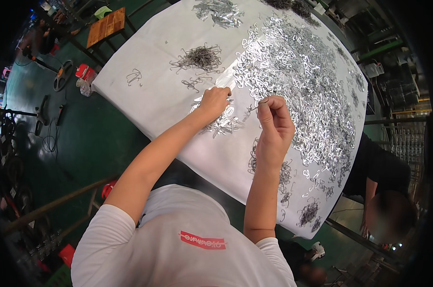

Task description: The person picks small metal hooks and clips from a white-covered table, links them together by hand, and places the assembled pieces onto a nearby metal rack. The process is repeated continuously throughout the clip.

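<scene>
My left hand [216, 102] rests on a small heap of shiny metal hooks [222, 125] near the table's front left edge. Its fingers are curled closed, and what they hold, if anything, is hidden. Raised over the table to the right, my right hand [276, 125] pinches thumb against forefinger. A thin, dark wire hook [253, 108] sticks out leftward from its fingertips. Just beyond this hand spreads a wide mass of shiny S-shaped metal hooks [297, 71]. Dull dark hooks [284, 174] lie scattered beside my right forearm.
The white-covered table [145, 52] also bears a tangled dark pile of hooks [203, 57] and a silver pile [220, 13] at the far side. Another person [386, 167] is by the right edge. A wooden stool [106, 27] and red container [85, 72] stand left.
</scene>
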Tool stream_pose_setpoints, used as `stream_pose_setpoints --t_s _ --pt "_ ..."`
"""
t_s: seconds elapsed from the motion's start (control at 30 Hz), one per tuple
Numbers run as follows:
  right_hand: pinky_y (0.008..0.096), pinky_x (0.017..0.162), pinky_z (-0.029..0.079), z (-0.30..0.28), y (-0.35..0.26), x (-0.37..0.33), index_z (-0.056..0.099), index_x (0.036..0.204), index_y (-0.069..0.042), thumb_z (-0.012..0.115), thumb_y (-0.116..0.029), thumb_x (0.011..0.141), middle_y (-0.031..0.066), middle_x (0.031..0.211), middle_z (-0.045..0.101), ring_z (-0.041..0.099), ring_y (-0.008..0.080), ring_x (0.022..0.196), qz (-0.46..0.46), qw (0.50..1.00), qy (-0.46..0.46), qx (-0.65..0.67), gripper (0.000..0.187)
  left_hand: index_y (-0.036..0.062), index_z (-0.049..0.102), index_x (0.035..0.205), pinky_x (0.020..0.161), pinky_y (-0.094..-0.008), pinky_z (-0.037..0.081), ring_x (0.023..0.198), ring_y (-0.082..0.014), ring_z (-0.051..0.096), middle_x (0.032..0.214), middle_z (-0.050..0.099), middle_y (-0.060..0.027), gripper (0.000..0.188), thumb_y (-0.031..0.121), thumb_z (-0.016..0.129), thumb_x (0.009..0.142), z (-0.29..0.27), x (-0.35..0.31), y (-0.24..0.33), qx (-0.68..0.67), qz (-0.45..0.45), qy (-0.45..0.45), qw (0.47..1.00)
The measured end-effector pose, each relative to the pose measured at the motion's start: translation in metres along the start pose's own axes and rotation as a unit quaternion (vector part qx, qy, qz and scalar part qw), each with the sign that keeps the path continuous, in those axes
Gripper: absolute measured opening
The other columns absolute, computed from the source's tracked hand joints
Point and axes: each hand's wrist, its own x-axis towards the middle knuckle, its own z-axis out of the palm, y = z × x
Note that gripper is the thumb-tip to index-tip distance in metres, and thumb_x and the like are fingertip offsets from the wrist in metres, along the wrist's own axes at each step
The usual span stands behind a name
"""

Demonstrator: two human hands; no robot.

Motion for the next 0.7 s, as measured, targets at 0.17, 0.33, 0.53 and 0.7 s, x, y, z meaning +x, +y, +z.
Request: stream_pose_setpoints --t_s 0.17,0.33,0.53,0.7 --pt "0.0204 0.07 0.039 0.004 0.001 -0.004 0.059 0.09 -0.003 0.063 -0.002 0.088 -0.0023 0.088 0.053 0.048 0.0049 0.079 -0.003 1.0 -0.017 0.001 0.004 0.005 0.071 0.092 0.075 -0.0398 0.05 0.082 -0.03 0.065 0.085 0.069 -0.0137 0.019 0.017 0.067 0.077 -0.01 -0.011 -0.011 -0.043 -0.016 0.004 0.999" --pt "0.0206 0.072 0.04 0.015 0.003 -0.01 0.059 0.089 -0.002 0.062 -0.002 0.088 -0.0015 0.088 0.054 0.05 0.0056 0.08 0.007 1.0 -0.028 -0.007 0.004 0.0025 0.071 0.093 0.073 -0.033 0.051 0.078 -0.022 0.066 0.081 0.07 -0.0114 0.022 0.018 0.069 0.078 -0.042 -0.024 -0.013 -0.2 -0.061 0.044 0.977" --pt "0.0203 0.072 0.041 0.032 0.008 -0.014 0.059 0.089 -0.002 0.065 -0.005 0.088 -0.0024 0.085 0.055 0.052 0.0055 0.079 0.031 0.998 -0.047 -0.031 0.006 -0.0011 0.069 0.095 0.07 -0.024 0.05 0.074 -0.0107 0.064 0.079 0.069 -0.0062 0.017 0.011 0.069 0.083 -0.124 -0.052 0.019 -0.51 -0.076 0.028 0.856" --pt "0.0205 0.071 0.042 0.046 0.011 -0.014 0.059 0.088 -0.001 0.066 -0.006 0.087 -0.0017 0.085 0.055 0.053 0.0058 0.078 0.023 0.996 -0.07 -0.04 0.008 -0.0015 0.066 0.098 0.074 -0.023 0.048 0.079 -0.0102 0.062 0.087 0.069 -0.0067 0.015 0.007 0.066 0.085 -0.177 -0.08 0.048 -0.523 -0.002 0.065 0.85"
